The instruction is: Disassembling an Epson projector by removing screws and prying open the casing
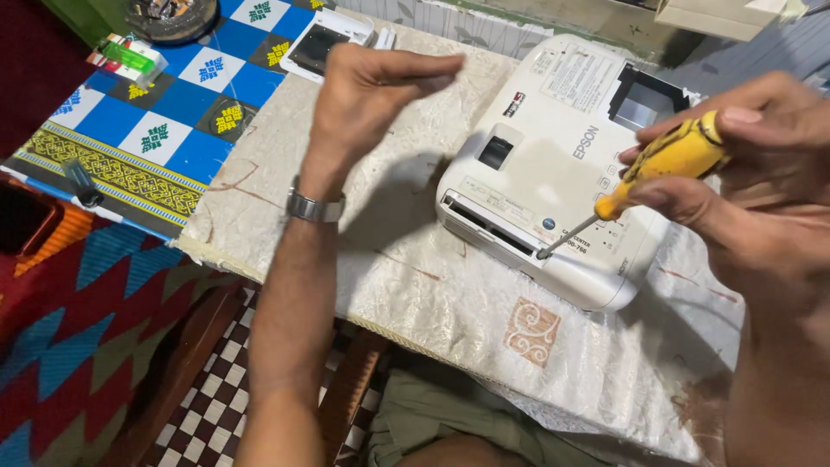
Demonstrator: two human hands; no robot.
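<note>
One screwdriver (666, 164), one projector (553, 156)

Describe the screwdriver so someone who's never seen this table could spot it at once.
Find the white projector lying on the cream tablecloth. At its near edge the right hand grips the screwdriver, metal tip against the casing. Its yellow handle with black markings is unlike anything nearby.

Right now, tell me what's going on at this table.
A person sits at a cloth-covered table with a white projector on it. The right hand grips a yellow-handled screwdriver, its tip set against the projector's near edge. The left hand, fingers pinched together, is raised above the cloth and touches nothing that can be seen.
</note>
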